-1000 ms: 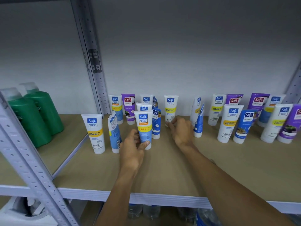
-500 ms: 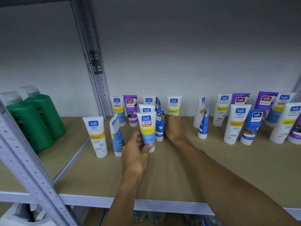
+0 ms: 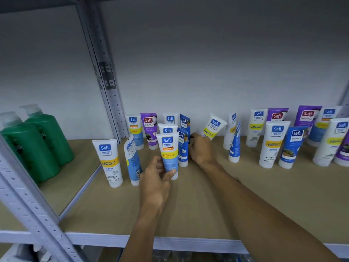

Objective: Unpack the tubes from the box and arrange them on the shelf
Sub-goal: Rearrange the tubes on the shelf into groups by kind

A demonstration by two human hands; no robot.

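Several Safi tubes stand cap-down on the wooden shelf (image 3: 217, 208). My left hand (image 3: 156, 178) grips the lower part of a white-and-blue Vitamin C tube (image 3: 168, 152) at the front of the middle cluster, thumb across its front. My right hand (image 3: 201, 150) reaches behind that cluster and holds the base of a white Vitamin C tube (image 3: 213, 126), which tilts to the right. A dark blue tube (image 3: 182, 148) stands between the two hands. The box is not in view.
Two green bottles (image 3: 37, 144) stand in the neighbouring bay on the left, past a grey perforated upright (image 3: 111, 103). More white, blue and purple tubes (image 3: 273, 142) crowd the right of the shelf. A grey diagonal brace (image 3: 28, 201) crosses the lower left.
My right hand moved left behind the cluster, closed on the white tube standing at the back, and tipped it to the right. My left hand kept its hold on the front tube.
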